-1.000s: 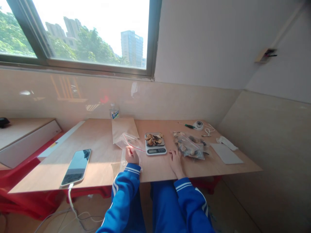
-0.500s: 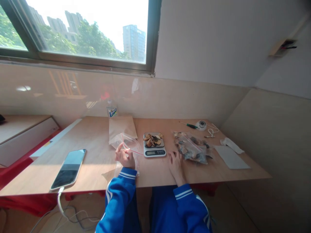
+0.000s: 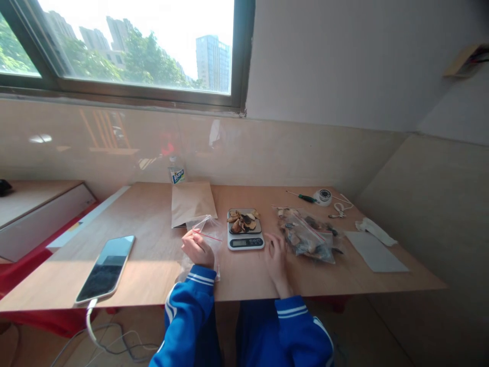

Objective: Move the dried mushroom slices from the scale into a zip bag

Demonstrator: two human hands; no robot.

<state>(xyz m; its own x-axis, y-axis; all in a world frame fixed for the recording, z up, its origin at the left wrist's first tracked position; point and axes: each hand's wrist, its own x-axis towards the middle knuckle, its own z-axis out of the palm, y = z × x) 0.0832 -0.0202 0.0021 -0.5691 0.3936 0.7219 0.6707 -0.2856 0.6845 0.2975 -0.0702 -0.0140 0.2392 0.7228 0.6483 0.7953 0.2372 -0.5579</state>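
One small clear bag with a red seal strip is gripped in the left hand, whose fingers are closed around the bag's mouth. The bag is held slightly off the wooden surface, just left of a kitchen scale. A heap of dried brown pieces lies on the scale's platform. The right hand is open and holds nothing. Its fingers are loosely spread at the surface between the scale and a larger clear bag packed with more dried pieces; whether they touch the wood I cannot tell. Both wrists wear blue sleeves with white stripes.

Behind the small bag a brown paper envelope lies flat, and a plastic bottle stands beyond it against the wall. Well to the left a phone lies face up near the front edge, with a white cable hanging from its near end. At the far right lie a green-handled screwdriver and a white sheet. A window fills the wall above
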